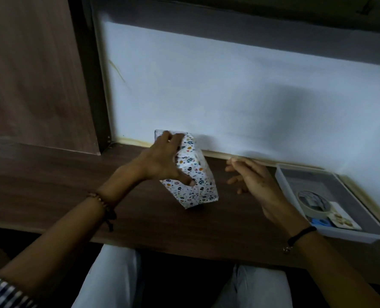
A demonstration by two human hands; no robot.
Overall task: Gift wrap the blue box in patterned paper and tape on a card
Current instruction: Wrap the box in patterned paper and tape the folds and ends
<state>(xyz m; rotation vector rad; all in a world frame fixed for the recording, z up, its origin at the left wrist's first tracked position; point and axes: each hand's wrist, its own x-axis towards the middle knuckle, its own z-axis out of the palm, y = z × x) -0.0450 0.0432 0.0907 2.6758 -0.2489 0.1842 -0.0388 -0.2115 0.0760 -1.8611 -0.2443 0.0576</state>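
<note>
Head view: your left hand [162, 161] holds a rectangular box [193, 181] covered in white paper with small coloured dots. Its fingers [171, 138] curl over the far top edge and the thumb presses the near face. The box sits tilted on the dark brown wooden tabletop [73, 185], near the wall. Your right hand [253, 181] hovers just beside it, fingers loosely spread, holding nothing. To the right, a white plastic tray [282, 175] holds a pale tape roll [313, 204] and a small white card [341, 214]. Risk: if you loosen that one grip, untaped folds may spring open. Whether they are taped cannot be seen.
</note>
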